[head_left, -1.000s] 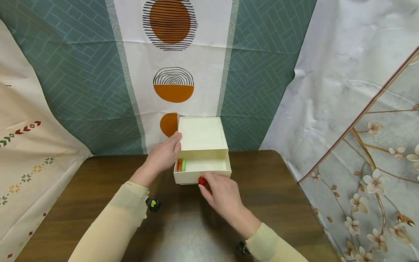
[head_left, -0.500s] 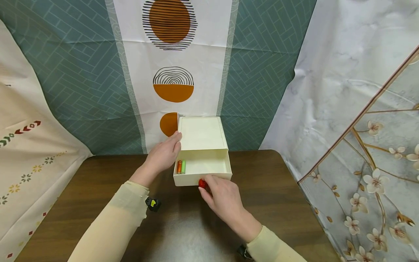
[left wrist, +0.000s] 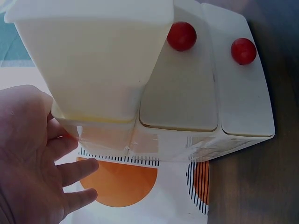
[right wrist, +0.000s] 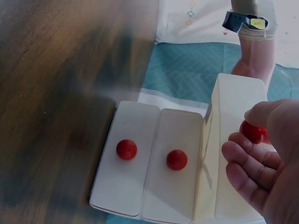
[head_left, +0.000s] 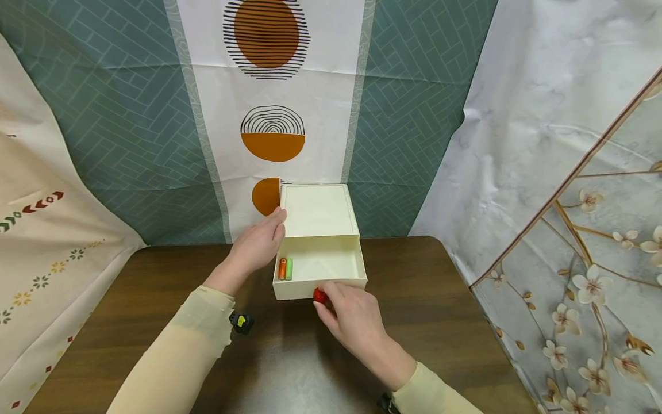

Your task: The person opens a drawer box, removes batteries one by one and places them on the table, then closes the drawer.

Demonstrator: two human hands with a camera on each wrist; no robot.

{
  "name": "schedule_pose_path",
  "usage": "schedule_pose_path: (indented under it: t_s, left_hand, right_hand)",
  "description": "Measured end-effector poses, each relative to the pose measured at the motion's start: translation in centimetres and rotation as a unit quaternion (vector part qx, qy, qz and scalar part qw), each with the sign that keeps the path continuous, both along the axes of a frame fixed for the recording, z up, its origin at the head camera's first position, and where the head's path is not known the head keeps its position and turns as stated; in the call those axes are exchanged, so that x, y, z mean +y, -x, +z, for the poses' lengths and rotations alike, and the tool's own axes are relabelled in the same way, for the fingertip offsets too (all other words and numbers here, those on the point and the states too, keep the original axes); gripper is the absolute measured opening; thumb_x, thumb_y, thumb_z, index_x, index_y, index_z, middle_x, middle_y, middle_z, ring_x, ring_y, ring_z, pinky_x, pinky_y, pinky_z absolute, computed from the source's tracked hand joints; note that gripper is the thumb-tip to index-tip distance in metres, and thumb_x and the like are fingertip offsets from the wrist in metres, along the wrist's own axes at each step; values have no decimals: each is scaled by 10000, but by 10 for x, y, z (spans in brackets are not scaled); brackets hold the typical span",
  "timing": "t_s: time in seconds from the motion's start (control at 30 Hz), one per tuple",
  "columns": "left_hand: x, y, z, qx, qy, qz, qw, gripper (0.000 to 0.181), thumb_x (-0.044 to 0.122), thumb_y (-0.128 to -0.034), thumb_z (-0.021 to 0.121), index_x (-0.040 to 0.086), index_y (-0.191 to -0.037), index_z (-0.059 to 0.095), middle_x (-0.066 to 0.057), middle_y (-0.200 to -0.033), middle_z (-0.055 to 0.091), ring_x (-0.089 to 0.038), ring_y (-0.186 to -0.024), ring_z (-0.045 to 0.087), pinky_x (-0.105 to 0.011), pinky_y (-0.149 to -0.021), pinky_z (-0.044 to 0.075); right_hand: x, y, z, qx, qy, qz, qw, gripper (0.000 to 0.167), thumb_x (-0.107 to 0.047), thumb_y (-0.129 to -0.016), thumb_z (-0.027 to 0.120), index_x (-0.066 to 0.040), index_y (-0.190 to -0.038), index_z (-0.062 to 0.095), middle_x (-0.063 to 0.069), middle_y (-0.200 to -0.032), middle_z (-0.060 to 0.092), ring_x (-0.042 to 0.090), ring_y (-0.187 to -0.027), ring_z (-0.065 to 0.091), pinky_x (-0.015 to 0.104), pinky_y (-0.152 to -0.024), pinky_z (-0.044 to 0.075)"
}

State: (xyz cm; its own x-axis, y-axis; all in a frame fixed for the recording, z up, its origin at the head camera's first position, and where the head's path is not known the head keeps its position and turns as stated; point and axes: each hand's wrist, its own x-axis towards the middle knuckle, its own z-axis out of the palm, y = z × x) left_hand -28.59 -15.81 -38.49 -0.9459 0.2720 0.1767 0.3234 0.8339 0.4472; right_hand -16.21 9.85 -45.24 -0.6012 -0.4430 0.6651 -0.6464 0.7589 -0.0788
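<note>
A white drawer box (head_left: 319, 210) stands at the table's back edge, its top drawer (head_left: 295, 291) pulled out. My right hand (head_left: 357, 319) pinches the drawer's round red knob (head_left: 320, 295) between thumb and fingers; the right wrist view shows the same knob (right wrist: 252, 132) there. An orange battery-like cylinder (head_left: 282, 269) and a green one (head_left: 289, 269) lie side by side at the drawer's left. With fingers extended, my left hand (head_left: 254, 244) rests against the box's left side. Two lower drawers, with red knobs (left wrist: 181, 36) (left wrist: 243, 51), are closed in the left wrist view.
The brown table (head_left: 289, 368) extends in front of the box and to both sides. Behind it hangs a green and white patterned cloth (head_left: 414, 115). A floral cloth (head_left: 584, 322) borders the right side, and a cream cloth (head_left: 62, 270) the left.
The top drawer has come slightly farther out toward me, with my right hand on its knob. Both cylinders have moved with it. My left hand has stayed against the box.
</note>
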Motion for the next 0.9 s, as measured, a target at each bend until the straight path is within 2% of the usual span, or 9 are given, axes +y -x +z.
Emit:
schedule_pose_path:
  t_s: [0.9]
  left_hand:
    - [-2,2,-2,-27,28,-16,10000,592,319,-1202,343,54,-1732,346,-121,-1799,283,-313,-1649,302,-633,-1310,232]
  right_hand:
    - [4,-13,-5,11,54,110,9999,282,-267,-952,884,-189,-1141,690,-107,-842,659,81,-674,596,264,-562,495]
